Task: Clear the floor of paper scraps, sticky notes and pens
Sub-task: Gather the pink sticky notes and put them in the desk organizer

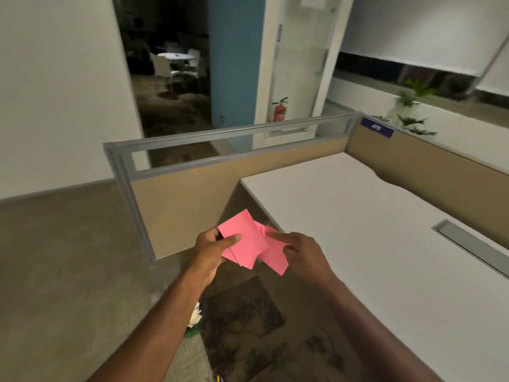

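Several pink sticky notes (249,241) are fanned out in front of me, just left of the white desk's near corner. My left hand (212,250) pinches the left side of the stack, with the thumb lying on the top note. My right hand (298,252) holds the right-hand notes by their edge with curled fingers. Below my left forearm, a bin (197,319) with a green rim holds crumpled white paper. A thin yellow pen-like thing (219,378) lies on the carpet at the bottom edge.
A white desk (358,230) fills the right side, with a grey cable slot (468,244). A beige partition (192,188) with a grey frame stands ahead. Patterned carpet (248,326) lies below. A red fire extinguisher (279,110) stands beyond the partition.
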The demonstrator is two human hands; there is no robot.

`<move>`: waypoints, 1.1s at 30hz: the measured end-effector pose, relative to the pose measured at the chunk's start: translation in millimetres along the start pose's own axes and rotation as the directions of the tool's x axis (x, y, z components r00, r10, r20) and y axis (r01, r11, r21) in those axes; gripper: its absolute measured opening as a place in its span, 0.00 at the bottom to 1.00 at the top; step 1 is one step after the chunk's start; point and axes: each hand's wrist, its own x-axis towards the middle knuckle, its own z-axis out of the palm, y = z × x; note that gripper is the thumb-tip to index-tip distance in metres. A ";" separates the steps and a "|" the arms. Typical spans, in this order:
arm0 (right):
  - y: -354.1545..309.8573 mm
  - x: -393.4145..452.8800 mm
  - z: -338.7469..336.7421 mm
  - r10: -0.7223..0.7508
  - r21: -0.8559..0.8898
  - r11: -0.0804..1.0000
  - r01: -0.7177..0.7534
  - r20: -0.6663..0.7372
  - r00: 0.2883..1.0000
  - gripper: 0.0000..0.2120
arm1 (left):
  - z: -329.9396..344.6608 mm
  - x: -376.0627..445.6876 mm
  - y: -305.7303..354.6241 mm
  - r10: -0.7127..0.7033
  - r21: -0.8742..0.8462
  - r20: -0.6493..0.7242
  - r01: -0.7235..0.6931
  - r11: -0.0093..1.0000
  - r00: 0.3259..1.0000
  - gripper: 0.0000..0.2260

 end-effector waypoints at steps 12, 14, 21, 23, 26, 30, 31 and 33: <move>112.8 -21.0 -124.2 0.101 -0.165 0.977 -0.137 -0.210 0.973 0.26 | 190.5 16.1 -22.7 -0.004 0.216 0.316 -0.068 0.974 0.949 0.15; 135.1 -25.9 -146.4 0.112 -0.189 0.969 -0.161 -0.246 0.963 0.26 | 224.4 21.6 -27.3 0.020 0.336 0.398 -0.166 0.927 0.917 0.16; 200.8 -37.0 -217.0 0.159 -0.200 0.951 -0.237 -0.345 0.925 0.27 | 332.9 34.3 -30.2 -0.031 0.481 0.637 -0.366 0.797 0.770 0.15; 218.5 -39.4 -232.1 0.202 -0.097 0.962 -0.254 -0.370 0.907 0.26 | 359.7 39.5 -29.9 -0.038 0.467 0.677 -0.389 0.794 0.735 0.14; 240.9 -41.3 -249.7 0.247 0.001 0.962 -0.272 -0.418 0.874 0.20 | 395.6 51.3 -31.8 -0.037 0.414 0.709 -0.374 0.830 0.704 0.14; 262.4 -36.8 -262.9 0.214 -0.135 0.940 -0.312 -0.480 0.851 0.14 | 443.7 76.4 -43.5 -0.027 0.341 0.733 -0.333 0.879 0.679 0.16; 267.1 -33.3 -265.5 0.193 -0.212 0.918 -0.334 -0.497 0.846 0.16 | 456.5 83.1 -47.4 -0.023 0.323 0.738 -0.323 0.889 0.674 0.16; 273.9 -25.9 -270.8 0.176 -0.355 0.848 -0.394 -0.512 0.841 0.17 | 480.8 94.7 -55.9 -0.029 0.289 0.747 -0.285 0.914 0.665 0.15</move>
